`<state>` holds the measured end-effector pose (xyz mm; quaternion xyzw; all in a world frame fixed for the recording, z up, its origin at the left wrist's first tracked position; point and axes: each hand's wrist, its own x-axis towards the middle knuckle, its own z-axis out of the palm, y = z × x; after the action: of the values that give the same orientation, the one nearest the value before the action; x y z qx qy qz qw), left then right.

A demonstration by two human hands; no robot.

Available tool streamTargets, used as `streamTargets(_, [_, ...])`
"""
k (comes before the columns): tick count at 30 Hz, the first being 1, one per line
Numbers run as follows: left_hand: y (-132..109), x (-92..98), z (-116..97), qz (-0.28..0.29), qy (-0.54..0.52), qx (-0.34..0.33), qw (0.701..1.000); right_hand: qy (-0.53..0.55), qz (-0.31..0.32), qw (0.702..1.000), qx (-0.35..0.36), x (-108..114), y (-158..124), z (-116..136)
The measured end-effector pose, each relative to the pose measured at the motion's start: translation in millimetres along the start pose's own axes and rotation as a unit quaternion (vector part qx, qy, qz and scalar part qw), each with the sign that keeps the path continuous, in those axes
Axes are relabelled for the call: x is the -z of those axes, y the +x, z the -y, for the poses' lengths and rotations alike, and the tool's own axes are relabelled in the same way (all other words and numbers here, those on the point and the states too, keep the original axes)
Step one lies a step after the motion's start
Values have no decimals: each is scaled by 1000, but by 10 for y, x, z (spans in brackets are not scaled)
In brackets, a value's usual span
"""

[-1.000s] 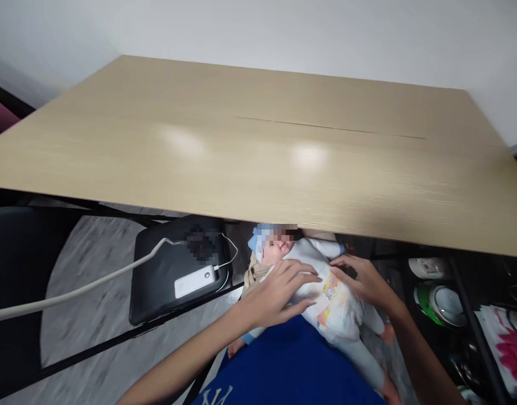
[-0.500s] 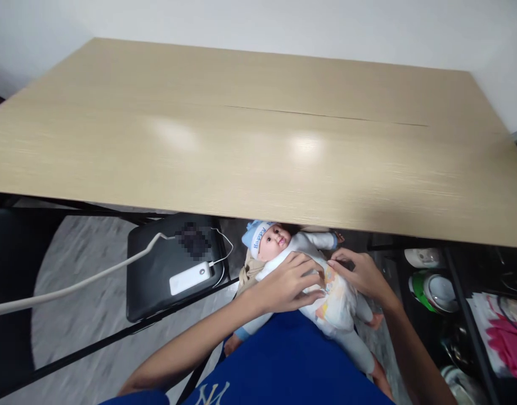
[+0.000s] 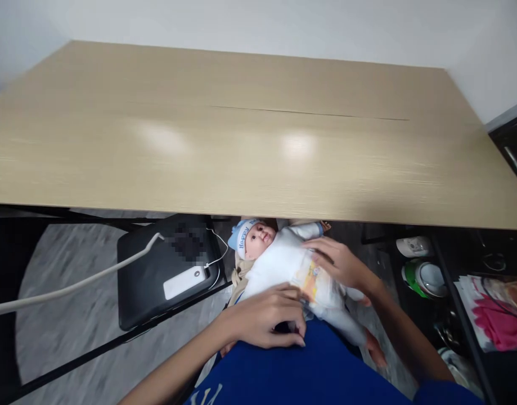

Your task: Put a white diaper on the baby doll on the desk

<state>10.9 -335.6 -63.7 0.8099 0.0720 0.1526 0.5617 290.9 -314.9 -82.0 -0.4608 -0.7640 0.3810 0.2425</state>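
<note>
A baby doll in a pale outfit and a blue-and-white cap lies face up across my lap, its head to the left by the table edge. Around its hips is a white diaper with an orange cartoon print. My right hand rests at the far side of the diaper, fingers stretched toward the doll's belly. At the near side, my left hand is curled, with thumb and index tips close together. Whether anything is between those tips I cannot make out. The left forearm hides the doll's near arm.
A wooden table spans the view ahead of me. On a black stool at left lie a white power bank with a cable and a blurred-out item. Dark shelving at right holds a green-and-white container and pink cloth.
My left hand has moved off the doll's belly toward me and curled. My right hand has straightened from a pinch and lies flatter. The view has shifted slightly to the right.
</note>
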Motion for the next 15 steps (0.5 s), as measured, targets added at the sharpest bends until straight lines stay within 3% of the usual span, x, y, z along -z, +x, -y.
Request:
streamTargets(2, [13,16,3,-24,22,5,999,-27,36,998,36,-17,21,149])
streamTargets(4, [83,86,30,-69,43,20,996,-68,42,997,18,48,-2,223])
streamTargets(7, [337,231,137,-147,70,69,984,-39,83,993,-71,287,-181,244])
streamTargets(9, [617,293,262,-147,109,97,978,29,113,981,-157,454,-382,237])
streamTargets(10, [787,300,337,-115,137,101,979,57,127,970,-199,514,-492,231])
streamTargets(12, [1160,258,496,4,185,104,977,79,144,951,-261,560,-704,215])
streamTargets(14, [1526,155,647,146,219,126,957,58,152,946,-282,504,-878,186])
streamTargets(15, [1685,91,714,191,231,148,942,41,153,947,-279,444,-946,163])
